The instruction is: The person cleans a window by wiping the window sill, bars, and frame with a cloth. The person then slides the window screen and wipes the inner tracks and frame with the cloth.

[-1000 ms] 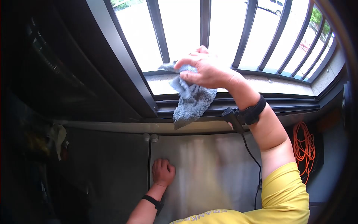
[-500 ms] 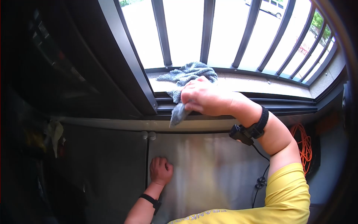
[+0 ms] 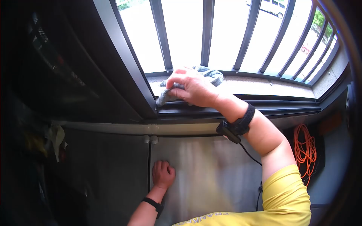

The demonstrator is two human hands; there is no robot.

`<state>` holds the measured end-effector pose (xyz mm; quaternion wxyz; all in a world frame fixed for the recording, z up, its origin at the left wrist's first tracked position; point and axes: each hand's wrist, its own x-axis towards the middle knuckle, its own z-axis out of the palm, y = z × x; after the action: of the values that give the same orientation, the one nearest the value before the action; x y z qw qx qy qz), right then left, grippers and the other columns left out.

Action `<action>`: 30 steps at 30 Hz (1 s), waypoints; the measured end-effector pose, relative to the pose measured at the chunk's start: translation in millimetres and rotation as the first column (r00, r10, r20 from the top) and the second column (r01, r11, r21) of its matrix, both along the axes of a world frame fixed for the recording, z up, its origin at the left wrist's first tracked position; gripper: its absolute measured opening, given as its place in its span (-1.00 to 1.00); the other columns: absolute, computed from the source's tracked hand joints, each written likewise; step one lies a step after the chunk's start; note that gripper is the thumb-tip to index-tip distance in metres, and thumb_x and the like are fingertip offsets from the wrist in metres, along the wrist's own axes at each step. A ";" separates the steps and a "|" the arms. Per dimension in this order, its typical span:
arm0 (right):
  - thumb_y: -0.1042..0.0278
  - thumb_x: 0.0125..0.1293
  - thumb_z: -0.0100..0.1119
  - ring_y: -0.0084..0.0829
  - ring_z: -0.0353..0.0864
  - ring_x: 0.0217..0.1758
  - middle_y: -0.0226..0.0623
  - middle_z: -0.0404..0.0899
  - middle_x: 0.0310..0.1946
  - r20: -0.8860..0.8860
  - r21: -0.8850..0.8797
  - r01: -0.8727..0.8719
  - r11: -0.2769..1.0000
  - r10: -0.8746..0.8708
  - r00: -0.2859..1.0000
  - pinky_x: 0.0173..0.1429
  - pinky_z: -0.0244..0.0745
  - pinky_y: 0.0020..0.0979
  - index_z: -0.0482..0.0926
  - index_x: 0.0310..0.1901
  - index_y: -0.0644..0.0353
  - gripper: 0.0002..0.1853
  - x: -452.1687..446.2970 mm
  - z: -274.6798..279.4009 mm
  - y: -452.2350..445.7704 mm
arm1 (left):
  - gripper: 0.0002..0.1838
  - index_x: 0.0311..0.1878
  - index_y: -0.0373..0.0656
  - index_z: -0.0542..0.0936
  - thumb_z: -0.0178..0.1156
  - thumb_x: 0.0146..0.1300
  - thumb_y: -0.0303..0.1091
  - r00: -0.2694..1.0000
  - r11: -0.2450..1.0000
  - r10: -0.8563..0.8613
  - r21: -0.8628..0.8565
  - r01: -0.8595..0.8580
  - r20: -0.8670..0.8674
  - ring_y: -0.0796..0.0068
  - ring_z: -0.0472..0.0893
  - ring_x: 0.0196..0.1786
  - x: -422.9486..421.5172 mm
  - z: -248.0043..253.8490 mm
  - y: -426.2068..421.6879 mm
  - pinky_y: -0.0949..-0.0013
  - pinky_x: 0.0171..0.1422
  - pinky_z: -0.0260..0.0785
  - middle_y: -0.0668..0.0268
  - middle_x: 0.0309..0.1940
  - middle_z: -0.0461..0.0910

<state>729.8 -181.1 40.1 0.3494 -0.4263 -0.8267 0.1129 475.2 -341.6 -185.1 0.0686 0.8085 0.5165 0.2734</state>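
Cloth (image 3: 214, 77), blue-grey and bunched, lies at the left end of the window track (image 3: 271, 108), part of it spilling onto the far sill (image 3: 260, 86); the right hand (image 3: 191, 89) grips it near the window frame (image 3: 126, 52). The left hand (image 3: 163, 175) rests loosely clenched on the metal surface (image 3: 196, 154). Wiping looks under way at that left corner, so probably unfinished; whether the track and sill farther right are done or left, I cannot tell
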 end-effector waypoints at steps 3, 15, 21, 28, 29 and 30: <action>0.23 0.19 0.22 -0.25 0.46 -0.04 -0.31 0.49 -0.29 0.274 0.115 0.034 0.993 -0.065 0.959 0.09 0.36 -0.23 0.57 -0.24 0.02 -0.86 -13.0 -22.0 15.2 | -0.89 -0.44 -0.13 0.39 0.10 -0.07 -0.46 1.000 1.000 -0.004 -0.009 0.004 0.014 0.08 0.42 -0.30 -1.0 0.3 -1.2 0.09 -0.21 0.34 0.17 -0.42 0.38; 0.26 0.26 0.10 -0.26 0.44 -0.03 -0.30 0.50 -0.21 0.392 -0.005 -0.092 0.996 0.087 0.916 0.07 0.41 -0.26 0.62 -0.12 -0.02 -0.81 -18.7 -14.3 3.6 | -0.90 -0.44 -0.13 0.39 0.09 -0.07 -0.46 1.000 1.000 -0.008 -0.005 0.009 0.017 0.09 0.43 -0.29 -0.2 1.1 0.0 0.09 -0.21 0.34 0.17 -0.43 0.38; 0.17 0.30 0.09 -0.24 0.46 -0.05 -0.28 0.54 -0.21 0.485 -0.029 -0.077 0.997 0.081 0.871 0.02 0.44 -0.27 0.62 -0.16 0.08 -0.78 -21.5 -14.3 12.2 | -0.90 -0.45 -0.12 0.40 0.10 -0.08 -0.45 1.000 1.000 -0.003 0.018 0.003 0.013 0.08 0.43 -0.29 0.5 -0.7 -0.9 0.08 -0.20 0.34 0.17 -0.43 0.38; 0.23 0.24 0.10 -0.14 0.61 -0.18 -0.23 0.60 -0.35 0.367 -0.129 0.192 0.973 -0.133 0.921 -0.07 0.47 -0.15 0.50 -0.23 0.15 -0.82 -43.2 -5.6 8.0 | -0.90 -0.45 -0.13 0.39 0.10 -0.08 -0.45 1.000 1.000 -0.003 0.011 0.003 0.010 0.07 0.42 -0.29 -0.2 -3.3 -1.1 0.07 -0.21 0.33 0.16 -0.44 0.38; 0.29 0.23 0.07 -0.12 0.58 -0.06 -0.18 0.60 -0.23 0.357 -0.227 0.157 0.961 -0.068 0.932 0.06 0.46 -0.15 0.54 -0.16 0.18 -0.79 -41.9 -3.4 8.2 | -0.90 -0.46 -0.13 0.39 0.10 -0.08 -0.45 1.000 1.000 -0.005 0.007 0.005 0.010 0.07 0.42 -0.29 0.0 -2.3 -0.9 0.08 -0.21 0.33 0.16 -0.44 0.38; 0.29 0.23 0.07 -0.12 0.58 -0.06 -0.18 0.60 -0.23 0.358 -0.228 0.157 0.961 -0.067 0.931 0.06 0.46 -0.15 0.54 -0.16 0.18 -0.79 -38.8 -5.1 9.9 | -0.90 -0.46 -0.13 0.39 0.10 -0.08 -0.45 1.000 1.000 -0.004 0.006 0.004 0.010 0.07 0.42 -0.29 0.2 -0.9 -0.8 0.08 -0.21 0.33 0.16 -0.44 0.38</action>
<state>691.1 -171.1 35.0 0.1473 -0.5273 -0.8282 0.1200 475.3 -342.4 -186.0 0.0694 0.8084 0.5136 0.2790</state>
